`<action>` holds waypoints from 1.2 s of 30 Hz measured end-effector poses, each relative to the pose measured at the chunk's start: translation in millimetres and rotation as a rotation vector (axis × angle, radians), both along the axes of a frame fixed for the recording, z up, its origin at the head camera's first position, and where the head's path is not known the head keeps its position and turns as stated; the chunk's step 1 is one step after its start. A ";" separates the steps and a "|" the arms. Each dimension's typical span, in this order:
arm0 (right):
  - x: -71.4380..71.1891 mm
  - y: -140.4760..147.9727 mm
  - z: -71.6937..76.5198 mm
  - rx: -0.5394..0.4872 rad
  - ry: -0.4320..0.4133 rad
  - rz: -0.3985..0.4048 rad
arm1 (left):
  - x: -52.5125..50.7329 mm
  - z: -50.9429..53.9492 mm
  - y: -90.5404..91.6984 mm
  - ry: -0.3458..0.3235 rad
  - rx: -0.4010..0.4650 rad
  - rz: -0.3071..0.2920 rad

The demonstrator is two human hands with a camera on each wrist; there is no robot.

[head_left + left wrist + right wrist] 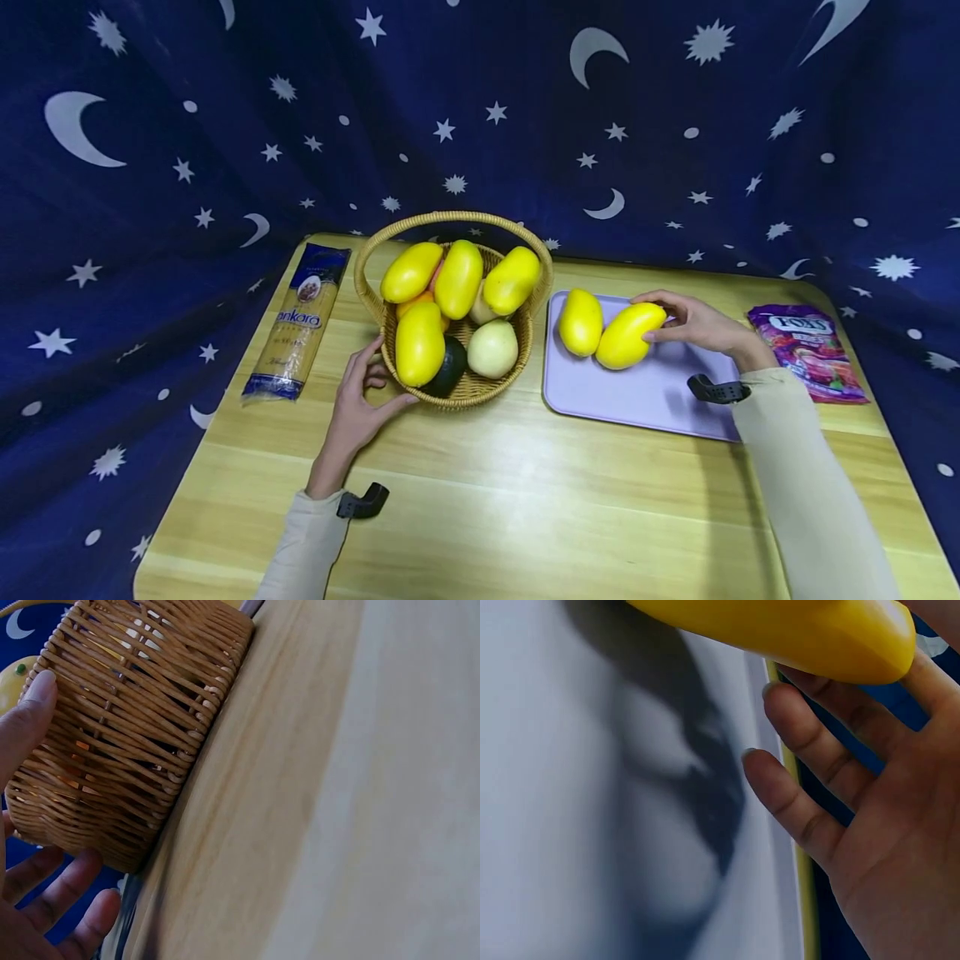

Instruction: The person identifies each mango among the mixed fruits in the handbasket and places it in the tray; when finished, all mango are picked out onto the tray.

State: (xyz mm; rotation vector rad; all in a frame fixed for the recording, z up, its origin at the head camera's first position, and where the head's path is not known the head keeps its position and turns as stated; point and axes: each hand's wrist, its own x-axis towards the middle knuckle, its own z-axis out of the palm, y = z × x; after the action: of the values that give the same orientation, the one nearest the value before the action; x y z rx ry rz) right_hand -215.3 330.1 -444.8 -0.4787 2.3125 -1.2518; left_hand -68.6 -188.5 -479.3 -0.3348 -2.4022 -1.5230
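A wicker basket (459, 398) with a tall handle holds several yellow mangoes (420, 343), a dark fruit (448, 367) and a pale round fruit (492, 349). My left hand (362, 403) touches the basket's left front side; in the left wrist view its thumb lies on the woven wall (112, 742) near the rim, the other fingers spread below. On the lilac tray (645, 404) lie two mangoes side by side. My right hand (693, 323) grips the right one (631, 336) between thumb and fingers; the right wrist view shows that mango (840, 637) at the top, the lower fingers off it.
A blue-ended pasta packet (292, 333) lies left of the basket. To the right of the tray is a purple candy bag (808, 353), near the right forearm. A dark blue cloth (450, 100) with moons and stars hangs behind the wooden table (525, 508).
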 end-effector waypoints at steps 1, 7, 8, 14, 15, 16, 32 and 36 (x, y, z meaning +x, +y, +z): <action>-2.1 0.2 0.7 0.000 -0.013 0.011 | -0.2 0.0 0.3 0.000 0.004 0.000; -10.6 3.7 3.1 0.012 -0.060 0.057 | -0.8 0.8 1.4 0.002 0.013 -0.002; -11.4 4.5 2.8 0.019 -0.068 0.056 | -0.7 1.0 1.5 0.000 0.014 -0.003; -13.8 4.9 -0.3 0.040 -0.100 0.022 | -0.2 3.0 1.8 -0.009 0.014 0.001; -14.1 4.3 -1.1 0.040 -0.100 0.016 | -0.2 3.3 1.8 -0.008 0.012 0.004; -14.3 3.4 -1.6 0.039 -0.102 0.007 | -0.2 3.5 1.7 -0.007 0.011 0.005; -15.3 -6.8 -12.3 -0.021 -0.120 -0.096 | -0.9 2.5 1.7 0.000 0.010 0.006; -15.5 -5.7 -15.2 -0.041 -0.109 -0.080 | -0.6 2.0 1.0 0.004 0.005 0.004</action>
State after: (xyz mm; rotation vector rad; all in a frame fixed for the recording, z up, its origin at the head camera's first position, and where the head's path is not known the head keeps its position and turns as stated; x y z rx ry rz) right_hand -230.9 324.4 -460.0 -0.3256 2.2382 -1.3316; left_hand -69.2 -187.5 -477.4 -0.3309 -2.3936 -1.5252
